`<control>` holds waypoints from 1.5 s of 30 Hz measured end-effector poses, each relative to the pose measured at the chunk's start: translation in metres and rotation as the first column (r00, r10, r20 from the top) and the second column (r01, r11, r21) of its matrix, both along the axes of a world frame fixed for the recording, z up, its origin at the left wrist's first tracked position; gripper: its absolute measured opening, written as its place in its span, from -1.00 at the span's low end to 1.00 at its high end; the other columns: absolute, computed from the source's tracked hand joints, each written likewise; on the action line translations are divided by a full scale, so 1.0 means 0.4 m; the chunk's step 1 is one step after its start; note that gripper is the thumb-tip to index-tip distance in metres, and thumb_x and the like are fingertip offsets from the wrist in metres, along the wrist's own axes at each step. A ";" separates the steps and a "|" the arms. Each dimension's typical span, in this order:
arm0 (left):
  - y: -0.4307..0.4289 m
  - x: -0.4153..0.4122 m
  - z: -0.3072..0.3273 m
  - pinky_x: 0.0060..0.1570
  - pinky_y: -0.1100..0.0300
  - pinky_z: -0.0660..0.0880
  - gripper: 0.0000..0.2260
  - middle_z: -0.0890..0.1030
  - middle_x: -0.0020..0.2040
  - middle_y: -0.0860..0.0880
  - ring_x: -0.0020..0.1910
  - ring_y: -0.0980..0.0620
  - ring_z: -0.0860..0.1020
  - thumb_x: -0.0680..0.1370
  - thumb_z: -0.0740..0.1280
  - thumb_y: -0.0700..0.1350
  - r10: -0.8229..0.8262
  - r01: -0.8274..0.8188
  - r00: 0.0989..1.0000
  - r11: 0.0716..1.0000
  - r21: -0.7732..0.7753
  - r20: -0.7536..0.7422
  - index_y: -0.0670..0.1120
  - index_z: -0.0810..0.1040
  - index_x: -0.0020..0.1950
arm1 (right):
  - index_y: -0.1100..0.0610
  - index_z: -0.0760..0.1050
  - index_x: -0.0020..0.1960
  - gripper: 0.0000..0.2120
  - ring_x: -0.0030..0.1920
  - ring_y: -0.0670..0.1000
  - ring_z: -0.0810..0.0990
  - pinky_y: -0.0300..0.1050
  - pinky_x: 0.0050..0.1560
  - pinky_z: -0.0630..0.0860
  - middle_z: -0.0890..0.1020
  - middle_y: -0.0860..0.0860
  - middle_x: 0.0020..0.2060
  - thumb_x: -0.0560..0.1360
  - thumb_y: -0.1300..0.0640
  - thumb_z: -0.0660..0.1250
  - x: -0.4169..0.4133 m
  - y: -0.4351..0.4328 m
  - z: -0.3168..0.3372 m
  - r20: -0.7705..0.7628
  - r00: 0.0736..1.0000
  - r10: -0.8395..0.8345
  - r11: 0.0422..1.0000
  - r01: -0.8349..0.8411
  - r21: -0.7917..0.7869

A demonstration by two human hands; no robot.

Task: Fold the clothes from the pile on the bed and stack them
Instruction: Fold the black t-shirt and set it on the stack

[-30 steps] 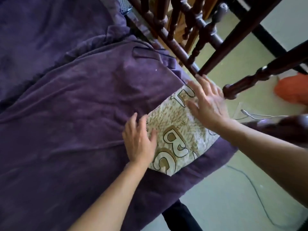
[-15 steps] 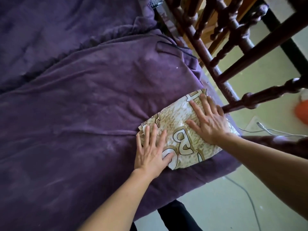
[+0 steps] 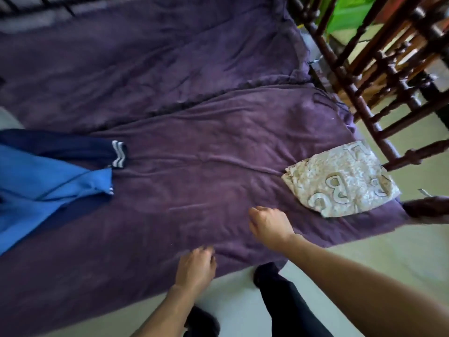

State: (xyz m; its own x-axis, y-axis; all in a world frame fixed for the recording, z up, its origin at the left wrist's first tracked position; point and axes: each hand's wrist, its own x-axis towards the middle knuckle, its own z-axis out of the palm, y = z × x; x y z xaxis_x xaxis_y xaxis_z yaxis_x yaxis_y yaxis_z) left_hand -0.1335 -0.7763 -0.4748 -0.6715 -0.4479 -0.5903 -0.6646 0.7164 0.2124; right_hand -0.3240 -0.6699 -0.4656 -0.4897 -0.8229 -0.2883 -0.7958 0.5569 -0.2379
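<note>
**Bed survey: unfolded garment lies to the left, left hand nearer**

Purple fleece bedspread [image 3: 194, 113] covers the bed, with a dark turned-wood rail [image 3: 359, 98] along its right end.

The folded beige cloth printed with brown letters [image 3: 340, 178] lies flat at the right corner beside that rail. It touches neither hand.

The loose blue and navy garment [image 3: 48, 171] lies at the far left edge of the view and is partly cut off. A navy sleeve runs rightward across the bed and ends in a white-striped cuff [image 3: 119, 154] that points toward the bed's middle.

The left hand [image 3: 195, 266] hovers at the near edge of the bed. Its fingers are blurred, and its grip looks slack and holds nothing. The right hand [image 3: 269, 227] is over the bedspread between the two items, nearer the folded cloth. Its fingers are loosely curled under and its grip is empty.

Judgement: the garment is well apart from both hands and directly leftward. The left hand is the nearer, and the cuff end is the closest point to reach.
</note>
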 end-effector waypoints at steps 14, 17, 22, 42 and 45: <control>-0.451 0.764 0.274 -0.12 0.08 0.43 -0.84 0.61 -0.04 0.00 0.05 -0.06 0.56 0.56 0.16 -0.01 0.412 -0.435 0.896 0.891 -0.134 -0.167 -0.05 0.46 0.00 | 0.01 0.52 0.07 -0.80 0.08 0.18 0.59 -0.04 -0.06 0.46 0.64 0.04 0.05 0.52 -0.02 0.21 0.603 -0.533 0.179 0.136 0.969 0.205 0.971 -0.219 0.097; -0.537 0.850 0.294 0.01 0.10 0.44 -0.81 0.62 0.07 0.00 0.13 -0.03 0.55 0.56 0.17 0.01 0.449 -0.472 0.880 0.865 -0.170 -0.157 -0.03 0.48 0.07 | 0.00 0.54 0.12 -0.77 0.10 0.15 0.59 -0.07 0.00 0.47 0.63 0.04 0.09 0.53 -0.01 0.20 0.640 -0.640 0.175 0.155 0.963 0.219 0.963 -0.239 0.124; -0.718 0.960 0.290 0.09 0.12 0.42 -0.78 0.59 0.14 0.01 0.17 0.00 0.53 0.58 0.16 0.00 0.506 -0.511 0.859 0.840 -0.182 -0.075 0.02 0.48 0.17 | 0.00 0.53 0.14 -0.76 0.12 0.13 0.58 -0.08 0.00 0.46 0.60 0.04 0.13 0.54 -0.02 0.20 0.705 -0.865 0.124 0.196 0.957 0.212 0.955 -0.245 0.165; -1.393 1.212 0.101 0.16 0.09 0.43 -0.67 0.40 0.25 -0.03 0.22 -0.04 0.41 0.57 0.22 -0.04 0.360 -0.366 0.931 0.910 -0.197 -0.064 -0.01 0.40 0.34 | -0.04 0.19 0.48 -0.38 0.22 0.20 0.50 0.05 0.15 0.48 0.43 0.13 0.29 0.49 0.01 0.32 1.100 -1.542 -0.030 0.364 0.923 0.123 0.960 -0.203 0.191; -1.531 1.214 0.063 0.09 -0.03 0.46 -0.62 0.45 0.26 -0.11 0.19 -0.16 0.46 0.48 0.35 -0.12 0.199 -0.243 0.966 0.920 -0.309 -0.166 -0.08 0.48 0.29 | -0.11 0.05 0.53 -0.22 0.26 0.25 0.46 0.06 0.19 0.46 0.25 0.17 0.40 0.43 -0.01 0.39 1.167 -1.604 -0.076 0.393 0.919 0.032 0.959 -0.139 0.247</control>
